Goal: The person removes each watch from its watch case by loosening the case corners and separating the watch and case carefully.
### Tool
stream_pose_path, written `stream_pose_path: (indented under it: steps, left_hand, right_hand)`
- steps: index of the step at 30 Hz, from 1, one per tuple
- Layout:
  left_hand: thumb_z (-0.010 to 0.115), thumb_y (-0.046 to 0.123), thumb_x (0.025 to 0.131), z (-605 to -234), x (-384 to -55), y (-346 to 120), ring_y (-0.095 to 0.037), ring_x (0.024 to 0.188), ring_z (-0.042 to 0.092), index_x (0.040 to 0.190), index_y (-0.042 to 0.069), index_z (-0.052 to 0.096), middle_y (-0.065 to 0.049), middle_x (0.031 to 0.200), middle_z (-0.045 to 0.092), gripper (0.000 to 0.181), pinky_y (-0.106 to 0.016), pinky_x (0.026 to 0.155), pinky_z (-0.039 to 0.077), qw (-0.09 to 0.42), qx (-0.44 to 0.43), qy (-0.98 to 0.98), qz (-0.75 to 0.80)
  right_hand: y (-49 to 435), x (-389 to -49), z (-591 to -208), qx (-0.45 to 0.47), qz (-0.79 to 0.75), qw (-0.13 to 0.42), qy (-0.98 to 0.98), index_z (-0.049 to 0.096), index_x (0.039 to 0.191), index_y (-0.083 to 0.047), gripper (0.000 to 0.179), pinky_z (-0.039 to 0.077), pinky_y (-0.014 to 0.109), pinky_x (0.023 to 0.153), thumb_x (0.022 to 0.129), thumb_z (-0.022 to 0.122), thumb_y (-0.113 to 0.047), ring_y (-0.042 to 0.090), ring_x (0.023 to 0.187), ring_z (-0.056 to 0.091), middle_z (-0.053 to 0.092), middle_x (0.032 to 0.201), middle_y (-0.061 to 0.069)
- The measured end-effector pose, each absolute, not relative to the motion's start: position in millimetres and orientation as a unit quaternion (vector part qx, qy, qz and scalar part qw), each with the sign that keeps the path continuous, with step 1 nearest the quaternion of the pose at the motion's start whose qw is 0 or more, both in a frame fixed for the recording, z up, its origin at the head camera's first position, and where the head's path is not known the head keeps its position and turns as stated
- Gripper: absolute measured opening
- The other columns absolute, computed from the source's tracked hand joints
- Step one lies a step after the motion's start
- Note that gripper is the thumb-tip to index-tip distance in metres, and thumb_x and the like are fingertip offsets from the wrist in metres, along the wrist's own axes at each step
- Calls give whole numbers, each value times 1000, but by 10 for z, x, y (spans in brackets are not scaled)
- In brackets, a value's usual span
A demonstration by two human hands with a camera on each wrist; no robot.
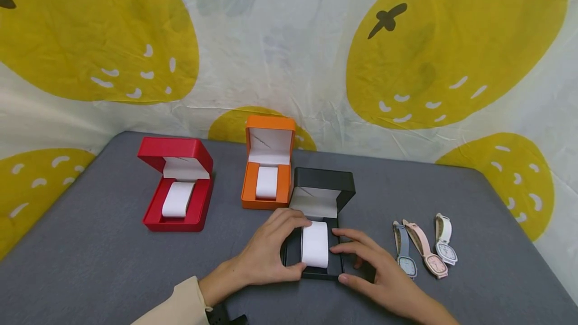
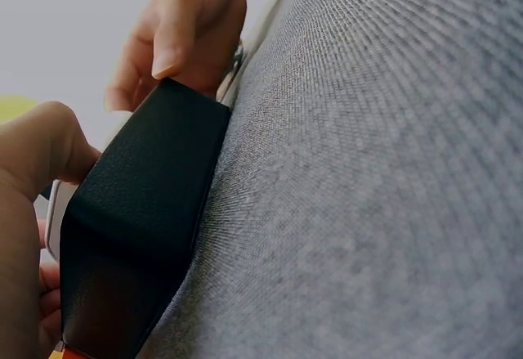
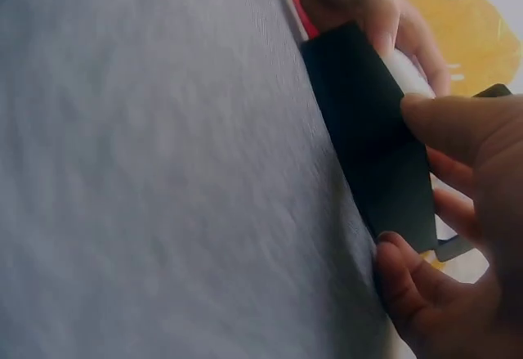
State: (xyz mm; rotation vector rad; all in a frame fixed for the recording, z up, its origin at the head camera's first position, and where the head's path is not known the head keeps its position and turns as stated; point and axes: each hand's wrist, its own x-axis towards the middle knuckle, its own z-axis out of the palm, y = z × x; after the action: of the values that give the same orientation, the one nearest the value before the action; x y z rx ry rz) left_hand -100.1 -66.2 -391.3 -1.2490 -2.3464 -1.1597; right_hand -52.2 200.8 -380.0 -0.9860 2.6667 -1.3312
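Observation:
A black watch box (image 1: pixel 334 270), lid raised, sits on the grey table with a white watch cushion (image 1: pixel 315 245) inside it. My left hand (image 1: pixel 271 250) pinches the cushion, thumb at its near end and fingertips at its far end. On the other side, my right hand (image 1: pixel 377 270) holds the box, with the thumb at the near right corner and fingers along the right rim. The left wrist view shows the black box's outer wall (image 2: pixel 147 187) between both hands. In the right wrist view the right thumb (image 3: pixel 441 122) lies on the box's upper edge.
An open red watch box (image 1: pixel 205 209) stands at the left and an open orange one (image 1: pixel 253 203) behind, each with a white cushion. At the right lie a blue-strapped watch (image 1: pixel 404 247), a pink watch (image 1: pixel 424 247) and a white watch (image 1: pixel 444 239). A patterned cloth (image 1: pixel 280 39) hangs behind.

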Motion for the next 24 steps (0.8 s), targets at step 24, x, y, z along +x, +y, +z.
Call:
stream_pose_path:
  steps: [24]
  left_hand:
    - [78,24,70,-3901,-963,-651,-11,118,41,128,12,53,2,128,49,64,-34,97,41,85,-401,-820,-399]
  right_hand:
    - [2033,-524,-3898,-286,-456,37,842,56,129,-23,45,46,25,70,87,72,-19,13,99,52,39,144,2]
